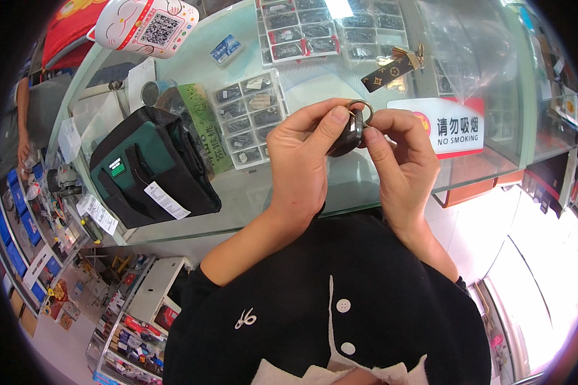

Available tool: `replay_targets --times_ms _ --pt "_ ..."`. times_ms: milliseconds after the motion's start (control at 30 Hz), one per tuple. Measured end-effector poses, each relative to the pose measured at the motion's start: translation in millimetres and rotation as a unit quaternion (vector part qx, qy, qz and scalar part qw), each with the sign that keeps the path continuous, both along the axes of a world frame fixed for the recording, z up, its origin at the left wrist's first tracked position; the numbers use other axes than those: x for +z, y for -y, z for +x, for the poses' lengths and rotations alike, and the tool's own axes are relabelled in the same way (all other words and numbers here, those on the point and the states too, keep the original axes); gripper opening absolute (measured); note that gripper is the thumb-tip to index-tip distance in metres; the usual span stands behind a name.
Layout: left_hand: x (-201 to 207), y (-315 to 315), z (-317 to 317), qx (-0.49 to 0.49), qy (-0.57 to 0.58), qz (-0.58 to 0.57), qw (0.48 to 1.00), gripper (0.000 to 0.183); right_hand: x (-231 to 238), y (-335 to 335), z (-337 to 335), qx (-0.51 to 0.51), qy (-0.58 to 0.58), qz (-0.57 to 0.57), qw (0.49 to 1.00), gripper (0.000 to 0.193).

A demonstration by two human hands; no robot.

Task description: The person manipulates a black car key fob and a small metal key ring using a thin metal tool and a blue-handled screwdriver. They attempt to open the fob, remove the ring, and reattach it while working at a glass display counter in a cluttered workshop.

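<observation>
Above the edge of the glass counter, both hands meet at a dark car key fob (349, 136) with a metal key ring (369, 110) at its top. My left hand (302, 157) is closed, its thumb and forefinger pinching the fob from the left. On the other side my right hand (401, 163) pinches thumb against forefinger at the lower part of the ring, close to the fob. The fingertips partly cover the fob. Beyond the right hand, a brown patterned strap keychain (392, 72) with gold-coloured hardware lies on the counter.
A black and green fabric bag (154, 170) stands on the left of the glass counter (263, 208). Compartment boxes of key fobs (250, 119) lie beyond. A white cat-shaped stand (144, 25) is far left; a red-white sign (453, 128) is at right. Another person's arm (22, 122) shows far left.
</observation>
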State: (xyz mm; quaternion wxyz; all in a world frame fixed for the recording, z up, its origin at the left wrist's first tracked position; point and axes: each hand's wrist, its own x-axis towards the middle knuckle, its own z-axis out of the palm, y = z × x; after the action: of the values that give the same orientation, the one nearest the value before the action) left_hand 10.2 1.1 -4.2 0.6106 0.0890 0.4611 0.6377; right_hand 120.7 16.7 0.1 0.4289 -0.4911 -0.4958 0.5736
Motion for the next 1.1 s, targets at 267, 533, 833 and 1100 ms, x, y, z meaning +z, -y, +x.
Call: replay_targets --times_ms 267,533,833,1100 --pt "-2 0 2 -0.001 -0.015 -0.003 1.0 0.017 -4 -5 0 0.018 0.177 0.147 0.973 0.006" --pt "-5 -3 0 -0.024 -0.052 0.071 0.996 0.017 -1 -7 -1 0.008 0.074 0.044 0.996 0.007" --pt "-11 1 1 -0.014 0.144 0.081 0.986 0.014 3 -7 0 0.013 0.016 0.001 1.0 0.01" --pt "-9 3 -2 -0.048 0.165 0.075 0.982 0.013 5 -10 7 0.026 0.001 -0.003 1.0 0.011"
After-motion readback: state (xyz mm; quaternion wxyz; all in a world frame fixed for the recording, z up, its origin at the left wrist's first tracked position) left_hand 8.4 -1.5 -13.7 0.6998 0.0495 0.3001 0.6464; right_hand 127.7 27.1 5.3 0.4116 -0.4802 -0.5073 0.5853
